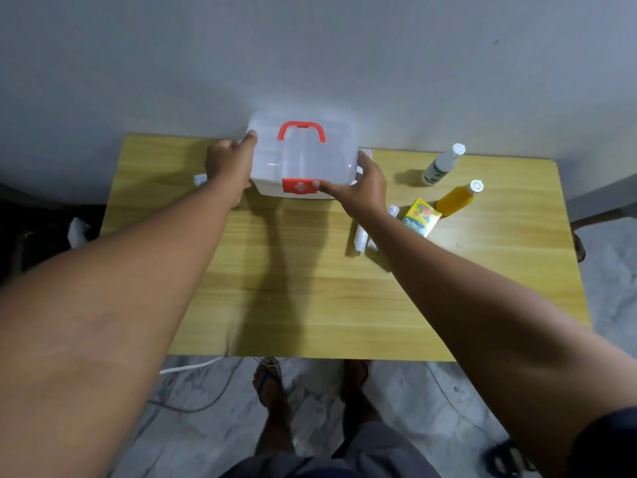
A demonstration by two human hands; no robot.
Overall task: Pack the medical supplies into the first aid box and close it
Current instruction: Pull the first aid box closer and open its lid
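Both hands clasp the box (pixel 303 160) — left hand (pixel 229 163) steadying its side, right hand (pixel 362 188) fingers at the red latch (pixel 299 186) — probably to open it for packing.

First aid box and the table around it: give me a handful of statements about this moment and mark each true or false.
1. Both hands are on the first aid box. True: the left hand is at its left side, the right hand at its front right.
2. The box's handle is blue. False: it is red.
3. The orange bottle lies inside the box. False: it is out on the table, right of the box.
4. A white spray bottle is on the table, right of the box. True.
5. The yellow carton is left of the box. False: it is to the right, beside the orange bottle.
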